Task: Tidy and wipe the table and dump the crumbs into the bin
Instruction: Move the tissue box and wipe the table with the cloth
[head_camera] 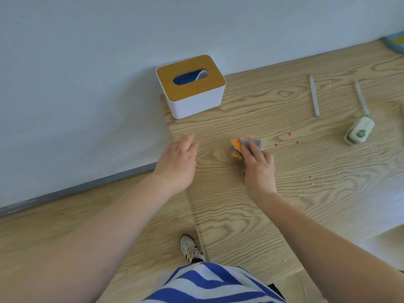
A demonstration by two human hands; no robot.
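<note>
Across the middle and right of the view runs the wood-grain worktop (251,215), its left edge meeting a pale wall and, nearer, a floor of much the same wood pattern. At the far left corner of the worktop, against the wall, stands a white tissue box (190,86) with a tan lid; something blue and a white tissue show in its oval slot. The person's two bare forearms reach in from the near edge. The left hand (177,162) lies at the left edge of the worktop, palm down, its grip apart with fingers relaxed and holding nothing. The right hand (259,164) presses a cloth (246,146), grey and orange, flat on the worktop just right of the left hand; its fingers lie on top of the cloth, and whether the thumb curls under cannot be told. At the near edge a blue-and-white striped garment (209,285) shows, with one shoe (191,248) on the floor beyond it. To the far right lie two grey straws (314,96), well apart from the cloth, and nearer, a small green-and-white gadget (359,131). Pink spots (288,139) sit just right of the cloth, and pale crumbs (314,182) scatter to the right of the right hand.
</note>
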